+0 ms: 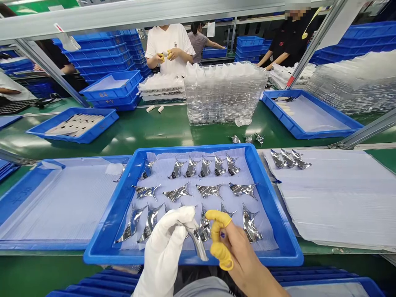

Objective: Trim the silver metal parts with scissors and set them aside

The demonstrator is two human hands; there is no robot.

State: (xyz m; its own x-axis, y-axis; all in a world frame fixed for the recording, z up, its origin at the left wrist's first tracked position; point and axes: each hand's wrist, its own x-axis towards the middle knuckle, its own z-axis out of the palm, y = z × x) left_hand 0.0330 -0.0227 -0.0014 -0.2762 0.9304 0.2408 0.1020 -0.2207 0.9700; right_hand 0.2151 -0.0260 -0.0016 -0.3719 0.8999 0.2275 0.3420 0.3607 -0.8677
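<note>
My left hand (165, 247), in a white glove, pinches a curved, mirror-bright metal piece (198, 244) between thumb and fingers. My right hand (235, 247) wears yellow finger covers. Its fingers are bent and apart, just right of the held piece, with nothing visible between them. Both hands are over the front of a blue tray (287, 231) lined with white paper. Rows of similar shiny, pointed metal pieces (209, 190) lie in that tray. Some in the front row are partly hidden behind my hands.
A paper-lined blue tray (62, 202) adjoins on the left. White sheets (337, 198) on the right carry three metal pieces (289, 159). Beyond are a stack of clear plastic trays (222, 99), more blue trays (312, 115) and several co-workers. A metal bar (154, 16) crosses overhead.
</note>
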